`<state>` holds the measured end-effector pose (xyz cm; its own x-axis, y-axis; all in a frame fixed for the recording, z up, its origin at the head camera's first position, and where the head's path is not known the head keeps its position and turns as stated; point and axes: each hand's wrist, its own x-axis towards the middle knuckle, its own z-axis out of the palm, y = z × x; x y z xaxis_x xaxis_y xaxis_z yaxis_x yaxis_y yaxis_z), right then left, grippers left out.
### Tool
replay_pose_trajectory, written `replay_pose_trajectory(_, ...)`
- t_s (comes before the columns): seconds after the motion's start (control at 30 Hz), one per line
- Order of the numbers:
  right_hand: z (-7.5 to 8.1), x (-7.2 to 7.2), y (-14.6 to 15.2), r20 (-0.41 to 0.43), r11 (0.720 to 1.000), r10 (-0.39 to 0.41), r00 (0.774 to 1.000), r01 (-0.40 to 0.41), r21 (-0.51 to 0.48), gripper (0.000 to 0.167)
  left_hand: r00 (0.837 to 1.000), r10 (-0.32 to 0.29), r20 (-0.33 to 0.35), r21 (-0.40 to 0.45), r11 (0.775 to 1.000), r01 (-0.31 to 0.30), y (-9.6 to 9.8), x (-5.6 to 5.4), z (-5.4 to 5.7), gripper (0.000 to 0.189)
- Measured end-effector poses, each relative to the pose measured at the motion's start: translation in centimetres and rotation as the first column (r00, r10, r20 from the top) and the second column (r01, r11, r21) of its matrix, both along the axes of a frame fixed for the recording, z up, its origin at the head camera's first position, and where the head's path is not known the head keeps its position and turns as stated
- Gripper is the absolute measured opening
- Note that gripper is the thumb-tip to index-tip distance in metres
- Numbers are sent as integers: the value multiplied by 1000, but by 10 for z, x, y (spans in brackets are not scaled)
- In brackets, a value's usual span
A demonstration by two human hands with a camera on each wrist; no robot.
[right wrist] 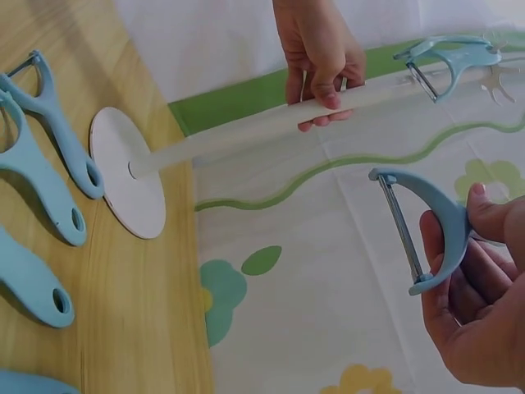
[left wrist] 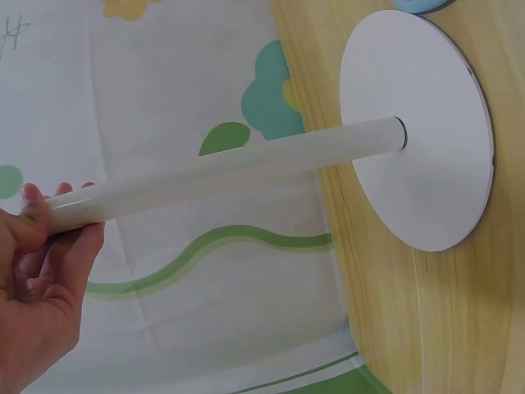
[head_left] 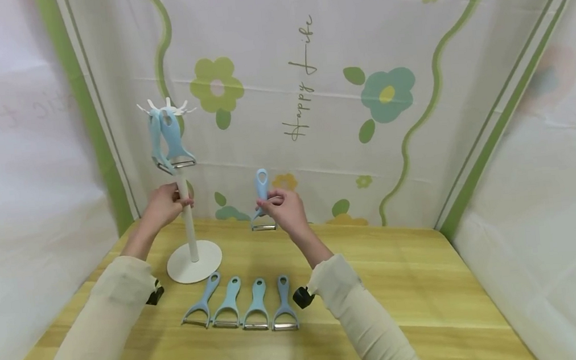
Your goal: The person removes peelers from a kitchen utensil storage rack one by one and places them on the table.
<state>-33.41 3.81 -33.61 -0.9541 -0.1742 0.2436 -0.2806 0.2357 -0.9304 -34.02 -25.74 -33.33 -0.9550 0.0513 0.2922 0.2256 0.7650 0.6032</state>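
Note:
My left hand grips the white pole of a hook stand partway up; the left wrist view shows the fingers and thumb of that hand around the pole. Two blue peelers hang from the white hooks at its top. Right of the stand, my right hand holds a blue peeler in the air, loop end up and blade low. The right wrist view has this peeler pinched between thumb and fingers.
Several blue peelers lie in a row on the wooden table, in front of the stand's round white base. A printed cloth hangs behind the table. White cloth walls stand at both sides.

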Motion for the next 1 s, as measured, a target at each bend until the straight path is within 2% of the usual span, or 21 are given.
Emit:
replay_pose_trajectory(0.2, -5, 5, 10, 18, 1000, 5, 1000, -5, 7, 23, 1000, 4, 17, -1, 1000, -4, 0, -1, 1, 19)
replay_pose_trajectory(0.67, -37, 18, 32, 81, 999, -23, 996, 21, 29, 19, 1000, -2, 12, -1, 1000, 2, 0, -1, 1, 18)
replay_pose_trajectory(0.87, -47, 23, 42, 90, 1000, -16, 996, 16, 0, 19, 1000, -9, 16, 4, 1000, 9, 0, -2, 2, 17)
replay_pose_trajectory(1.0, -55, 30, 48, 86, 1000, -22, 996, 20, 22, 18, 1000, -10, 20, 3, 1000, 10, -1, -1, 2, 18)
